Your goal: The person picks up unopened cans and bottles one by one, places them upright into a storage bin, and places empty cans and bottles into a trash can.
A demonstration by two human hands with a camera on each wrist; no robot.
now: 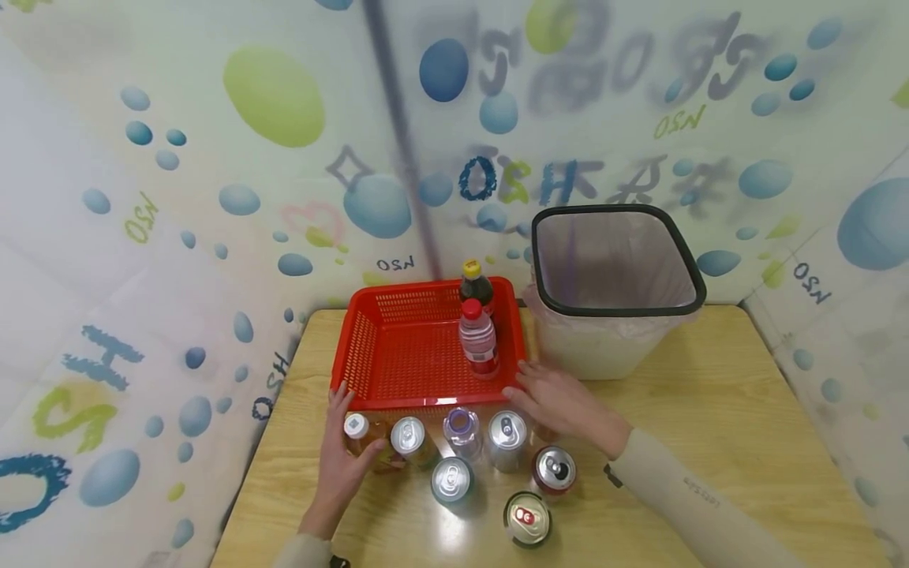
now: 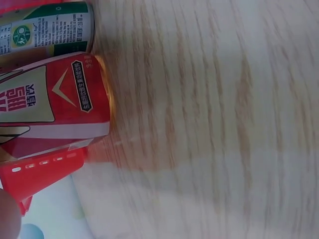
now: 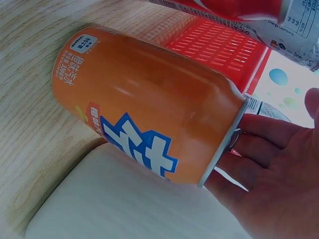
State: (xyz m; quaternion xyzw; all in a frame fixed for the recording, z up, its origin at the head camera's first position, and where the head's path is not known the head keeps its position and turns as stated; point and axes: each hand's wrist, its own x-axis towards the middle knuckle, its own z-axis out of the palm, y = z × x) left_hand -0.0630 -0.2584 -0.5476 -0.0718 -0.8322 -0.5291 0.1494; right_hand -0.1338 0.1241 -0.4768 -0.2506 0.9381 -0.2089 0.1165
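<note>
While the left grip (image 1: 343,460) and right grip (image 1: 557,401) lie wide, fingers extended, at its front corners, seemingly to steady it, the red basket (image 1: 408,359), two bottles (image 1: 478,341) inside, sits on the worktop (image 1: 767,426) behind assorted cans (image 1: 507,435).

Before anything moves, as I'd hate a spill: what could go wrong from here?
The red-capped clear plastic bottle stands upright in the red plastic basket and might topple if jolted. The orange metal can is close by the fingers of the right hand, so it could get knocked. Sliding the basket forward could tip the purple-ringed clear plastic bottle standing close in front.
</note>
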